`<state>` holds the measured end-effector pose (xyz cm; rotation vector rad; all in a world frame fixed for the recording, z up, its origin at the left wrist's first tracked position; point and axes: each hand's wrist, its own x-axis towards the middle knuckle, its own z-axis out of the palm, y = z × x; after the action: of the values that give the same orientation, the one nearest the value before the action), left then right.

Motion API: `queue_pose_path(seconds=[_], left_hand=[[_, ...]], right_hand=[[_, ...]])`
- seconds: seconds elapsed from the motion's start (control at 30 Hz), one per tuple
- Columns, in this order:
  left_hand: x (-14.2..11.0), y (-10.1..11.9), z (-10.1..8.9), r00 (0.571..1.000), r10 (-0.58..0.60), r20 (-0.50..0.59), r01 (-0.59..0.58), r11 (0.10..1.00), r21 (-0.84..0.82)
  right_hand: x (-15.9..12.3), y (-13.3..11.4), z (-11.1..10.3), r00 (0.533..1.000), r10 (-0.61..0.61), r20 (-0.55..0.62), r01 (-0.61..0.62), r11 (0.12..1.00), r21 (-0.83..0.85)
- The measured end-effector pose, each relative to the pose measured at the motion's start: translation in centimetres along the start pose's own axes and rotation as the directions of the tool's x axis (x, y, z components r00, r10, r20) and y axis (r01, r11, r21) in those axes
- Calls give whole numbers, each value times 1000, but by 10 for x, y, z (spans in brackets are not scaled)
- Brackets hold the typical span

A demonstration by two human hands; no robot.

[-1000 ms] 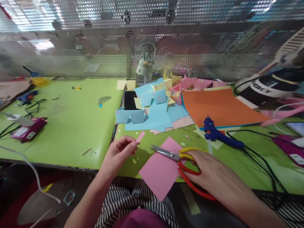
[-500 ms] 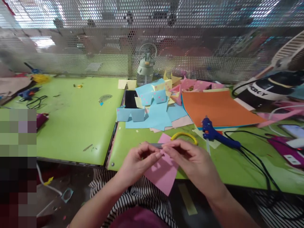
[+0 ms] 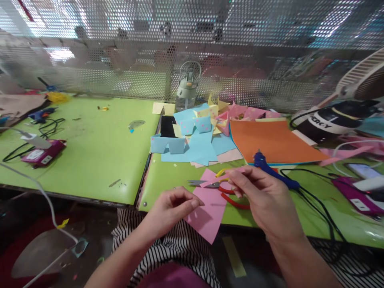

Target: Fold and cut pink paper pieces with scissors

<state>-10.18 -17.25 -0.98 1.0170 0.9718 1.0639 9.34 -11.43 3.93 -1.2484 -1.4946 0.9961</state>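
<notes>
My right hand point(image 3: 264, 196) pinches a thin pink paper strip point(image 3: 222, 177) between thumb and fingers, and the strip slants out to the left above the table. My left hand point(image 3: 172, 208) hangs near the table's front edge with its fingers curled and thumb against forefinger; nothing shows in it. Between the hands a pink square sheet point(image 3: 207, 214) overhangs the edge. Scissors point(image 3: 223, 188) with red and yellow handles lie on that sheet, under the strip, touched by neither hand.
A blue glue gun point(image 3: 271, 170) with a black cord lies just beyond my right hand. Behind it are an orange sheet point(image 3: 273, 140), blue and pink folded papers point(image 3: 195, 140) and a water bottle point(image 3: 186, 88). A magenta box point(image 3: 42, 154) sits far left.
My right hand left the scissors on the table, met the left hand over the pink sheet and came away to the right holding the pink strip. My left hand let the strip go.
</notes>
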Motion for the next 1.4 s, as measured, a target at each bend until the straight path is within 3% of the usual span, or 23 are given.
queue_pose_path(seconds=[0.07, 0.1, 0.13, 0.17, 0.2, 0.23, 0.27, 0.3, 0.47, 0.57, 0.63, 0.77, 0.83, 0.9, 1.07, 1.4], left_hand=[[1, 1, 5, 1000, -10, 5, 10, 999, -47], [2, 1, 8, 1000, -19, 17, 20, 996, -84], [3, 0, 10, 999, -26, 32, 30, 992, -125], [4, 0, 11, 999, -31, 40, 37, 986, -163], [5, -1, 12, 999, -32, 43, 40, 980, -193], [6, -2, 13, 999, -32, 38, 40, 976, -214], [6, -3, 13, 999, -34, 29, 39, 974, -225], [6, -4, 12, 999, -35, 22, 39, 972, -231], [6, -6, 13, 1000, -23, 14, 26, 969, -246], [6, -5, 15, 999, -37, 8, 37, 960, -278], [6, -5, 16, 999, -45, 6, 45, 958, -285], [6, -6, 18, 999, -33, 1, 32, 970, -241], [6, -8, 17, 1000, -27, -5, 25, 975, -220], [5, -9, 17, 1000, -23, 14, 25, 979, -202], [1, -7, 19, 997, -49, 66, 59, 985, -161], [-4, -11, 22, 991, -111, 74, 124, 969, -212]], right_hand=[[-8, -1, 1, 975, -220, -7, 215, 956, -201], [-13, -1, 1, 923, -381, 44, 375, 873, -312], [-18, 0, 1, 826, -544, 145, 552, 733, -398], [-24, 1, 0, 694, -668, 266, 704, 554, -445], [-30, 2, 0, 559, -740, 375, 805, 376, -459], [-36, 4, 0, 454, -767, 453, 856, 235, -461], [-41, 6, 0, 395, -770, 501, 873, 146, -464], [-46, 8, -1, 375, -768, 519, 873, 105, -476], [-54, 14, -2, 384, -755, 531, 866, 96, -490], [-50, 13, -1, 396, -774, 494, 881, 169, -443], [-47, 11, 1, 483, -754, 445, 865, 330, -379], [-43, 5, 8, 786, -474, 397, 600, 739, -306], [-43, 3, 10, 866, -338, 368, 459, 830, -316], [-43, 1, 12, 910, -259, 324, 368, 864, -342], [-42, 0, 11, 953, -162, 255, 257, 877, -405], [-42, 4, 13, 963, -73, 260, 159, 932, -325]])
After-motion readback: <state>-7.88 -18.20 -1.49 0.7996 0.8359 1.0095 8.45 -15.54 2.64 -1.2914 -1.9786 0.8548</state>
